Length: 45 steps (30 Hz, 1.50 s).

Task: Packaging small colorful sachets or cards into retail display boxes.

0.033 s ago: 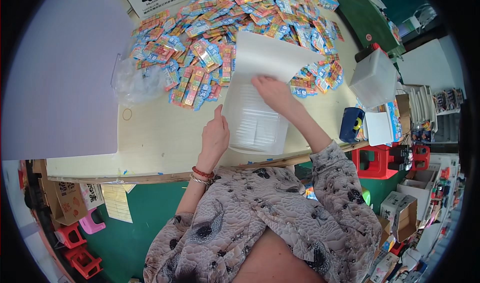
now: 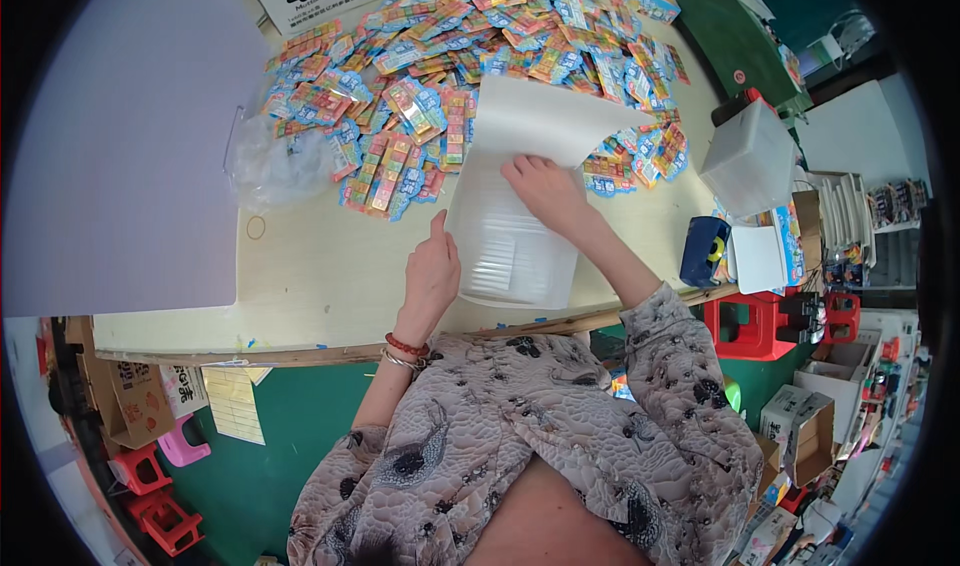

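The upper centre is filled by a heap of colourful packets (image 2: pixel 450 38), too many to be counted, partly hidden by one translucent plastic piece (image 2: pixel 510 241) at centre. At right, one clear container (image 2: pixel 748 169) and one blue dispenser (image 2: pixel 703 252) are seen. The piece is touched by the right hand's (image 2: pixel 552 196) curled fingers; its left edge is bordered by the left hand (image 2: pixel 432 271), index extended. Whether either grasps cannot be told.

Left hand (image 2: pixel 433 271): at left edge of your translucent packaging (image 2: pixel 513 256)
Right hand (image 2: pixel 548 196): laid on its surface
Colourful packets (image 2: pixel 450 46): heaped before you
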Each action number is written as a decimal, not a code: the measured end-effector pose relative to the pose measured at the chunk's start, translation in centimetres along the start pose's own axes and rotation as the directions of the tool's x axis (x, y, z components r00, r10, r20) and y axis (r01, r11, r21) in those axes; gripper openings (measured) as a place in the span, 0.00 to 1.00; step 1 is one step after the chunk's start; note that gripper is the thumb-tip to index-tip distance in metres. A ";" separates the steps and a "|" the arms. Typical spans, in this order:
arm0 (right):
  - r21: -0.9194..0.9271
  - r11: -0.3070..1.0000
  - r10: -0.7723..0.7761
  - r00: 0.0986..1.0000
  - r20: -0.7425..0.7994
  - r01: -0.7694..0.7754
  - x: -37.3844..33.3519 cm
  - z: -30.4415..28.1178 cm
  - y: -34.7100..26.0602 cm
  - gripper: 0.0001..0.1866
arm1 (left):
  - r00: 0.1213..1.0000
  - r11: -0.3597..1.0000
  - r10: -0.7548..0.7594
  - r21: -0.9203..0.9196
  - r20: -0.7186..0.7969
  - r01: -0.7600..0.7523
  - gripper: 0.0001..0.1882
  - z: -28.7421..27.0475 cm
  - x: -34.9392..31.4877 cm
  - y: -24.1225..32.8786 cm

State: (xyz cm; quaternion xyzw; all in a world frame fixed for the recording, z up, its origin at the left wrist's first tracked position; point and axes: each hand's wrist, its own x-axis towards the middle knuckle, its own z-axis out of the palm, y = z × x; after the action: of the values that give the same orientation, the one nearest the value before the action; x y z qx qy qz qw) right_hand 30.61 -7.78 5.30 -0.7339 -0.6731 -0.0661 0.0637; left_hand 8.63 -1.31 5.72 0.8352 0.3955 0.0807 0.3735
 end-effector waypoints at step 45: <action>0.836 -0.325 0.425 0.722 0.546 -0.441 7.4 8.5 -11.5 0.15 | 0.707 0.890 -0.366 -0.005 -0.605 0.456 0.41 0.7 10.4 -9.0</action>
State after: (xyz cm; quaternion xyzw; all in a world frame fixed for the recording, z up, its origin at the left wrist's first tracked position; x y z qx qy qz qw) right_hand 19.84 1.99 -1.62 -0.6315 -0.1655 0.4766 0.5888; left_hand 10.51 9.45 -2.64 0.6830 0.6726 0.2219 0.1782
